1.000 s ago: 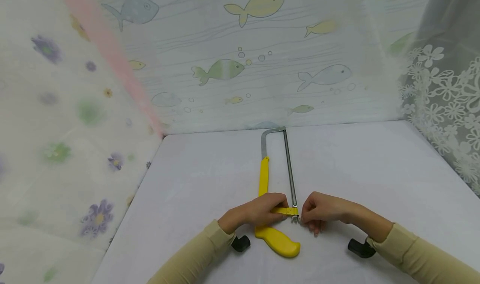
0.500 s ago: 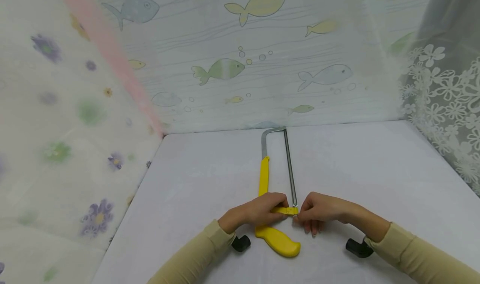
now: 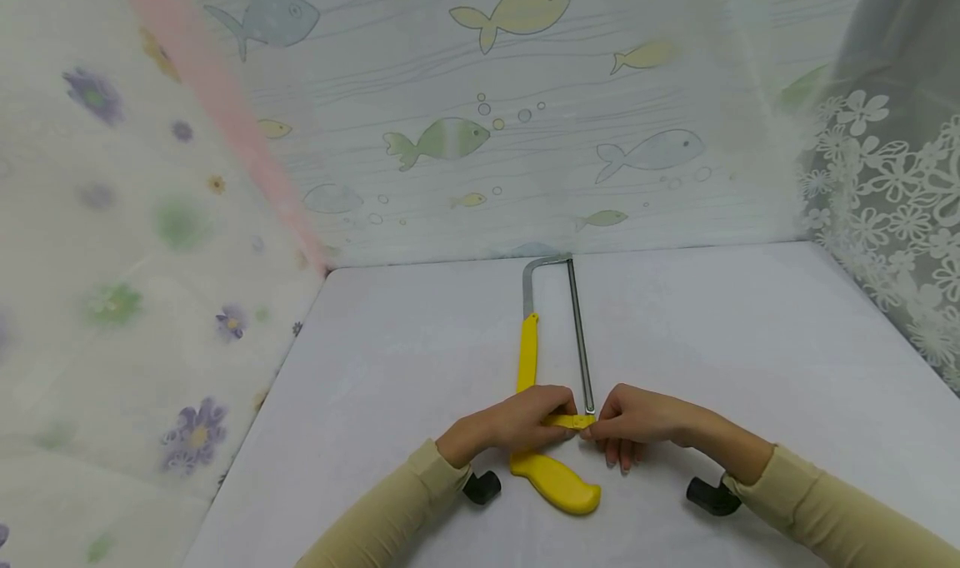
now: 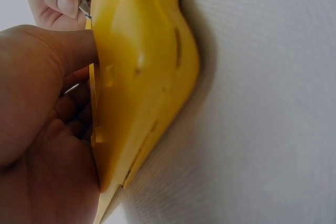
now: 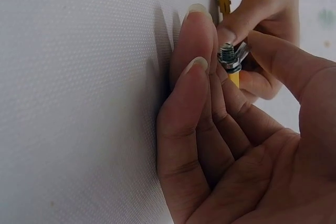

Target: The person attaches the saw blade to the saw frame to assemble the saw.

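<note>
A hacksaw with a yellow handle (image 3: 558,486) lies flat on the white table, its grey blade (image 3: 580,335) pointing away from me. My left hand (image 3: 528,418) grips the yellow frame just above the handle; in the left wrist view its thumb lies against the yellow part (image 4: 136,61). At the blade's near end, my right hand (image 3: 637,422) has thumb and index finger at the wing nut (image 5: 230,65). A threaded bolt end sticks out of the nut in the right wrist view. The thumb touches one wing there; the other fingers are loosely bent beside the table.
The white-covered table (image 3: 420,326) reaches back to a fish-print curtain (image 3: 450,68). A flower-print sheet (image 3: 135,301) hangs at the left, a lace curtain (image 3: 915,193) at the right. Black wrist-camera parts (image 3: 712,496) sit below the cuffs.
My right hand has moved left, from beside the wing nut onto it, and covers it in the head view. The left hand and the hacksaw have stayed in place.
</note>
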### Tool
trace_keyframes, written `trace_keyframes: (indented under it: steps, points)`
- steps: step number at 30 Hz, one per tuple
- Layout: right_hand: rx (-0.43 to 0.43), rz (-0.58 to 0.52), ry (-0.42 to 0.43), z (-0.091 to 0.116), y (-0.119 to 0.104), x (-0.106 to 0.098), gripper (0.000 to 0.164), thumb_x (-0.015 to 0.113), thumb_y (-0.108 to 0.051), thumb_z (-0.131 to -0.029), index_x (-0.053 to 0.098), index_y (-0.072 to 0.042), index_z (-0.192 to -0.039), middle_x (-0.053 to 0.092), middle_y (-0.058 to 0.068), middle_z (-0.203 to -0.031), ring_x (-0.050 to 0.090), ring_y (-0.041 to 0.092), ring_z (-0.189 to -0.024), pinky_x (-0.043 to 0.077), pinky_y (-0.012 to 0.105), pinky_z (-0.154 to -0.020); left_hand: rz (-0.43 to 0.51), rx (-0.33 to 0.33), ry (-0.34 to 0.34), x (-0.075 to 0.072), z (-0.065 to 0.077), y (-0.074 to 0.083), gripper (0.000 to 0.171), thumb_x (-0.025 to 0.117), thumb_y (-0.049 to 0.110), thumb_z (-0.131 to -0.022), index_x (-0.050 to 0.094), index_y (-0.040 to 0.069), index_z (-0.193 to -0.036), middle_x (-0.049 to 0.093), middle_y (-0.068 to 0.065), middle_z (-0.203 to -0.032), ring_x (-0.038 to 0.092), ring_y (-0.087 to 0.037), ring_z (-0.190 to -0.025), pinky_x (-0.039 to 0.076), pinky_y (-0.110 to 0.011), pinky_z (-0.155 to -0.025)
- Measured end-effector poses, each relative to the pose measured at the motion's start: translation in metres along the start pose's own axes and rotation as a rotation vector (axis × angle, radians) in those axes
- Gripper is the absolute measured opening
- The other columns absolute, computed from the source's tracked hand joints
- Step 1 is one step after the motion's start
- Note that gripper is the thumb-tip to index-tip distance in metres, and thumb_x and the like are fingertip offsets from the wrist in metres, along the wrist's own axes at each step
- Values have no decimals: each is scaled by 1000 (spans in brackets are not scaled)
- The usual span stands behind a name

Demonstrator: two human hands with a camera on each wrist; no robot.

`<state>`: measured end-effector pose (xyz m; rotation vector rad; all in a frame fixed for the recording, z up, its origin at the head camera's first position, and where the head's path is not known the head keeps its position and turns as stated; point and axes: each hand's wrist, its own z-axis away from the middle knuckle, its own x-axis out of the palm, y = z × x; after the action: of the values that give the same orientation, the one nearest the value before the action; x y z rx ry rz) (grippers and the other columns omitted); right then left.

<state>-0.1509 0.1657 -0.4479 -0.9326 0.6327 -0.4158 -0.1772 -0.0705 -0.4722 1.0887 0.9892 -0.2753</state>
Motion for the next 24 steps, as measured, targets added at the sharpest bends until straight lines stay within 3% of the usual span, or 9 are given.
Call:
trace_keyframes:
  steps: [13, 24]
  points:
    - [16, -2, -8, 4, 3, -6, 29, 70, -26, -97, 76, -2, -82, 69, 8, -67, 63, 13, -53, 46, 22, -51, -8, 3, -5, -1, 0, 1, 10, 65, 18, -102, 60, 13, -109, 60, 8, -99, 51, -4, -88, 43, -14, -82]
    - [-55, -15, -31, 4, 12, -10, 19, 70, -16, -95, 73, 0, -84, 66, 6, -67, 62, 14, -56, 46, 23, -51, -6, 2, -1, -2, -1, 3, 8, 66, 17, -101, 60, 13, -106, 59, 9, -96, 51, -4, -85, 43, -15, -79]
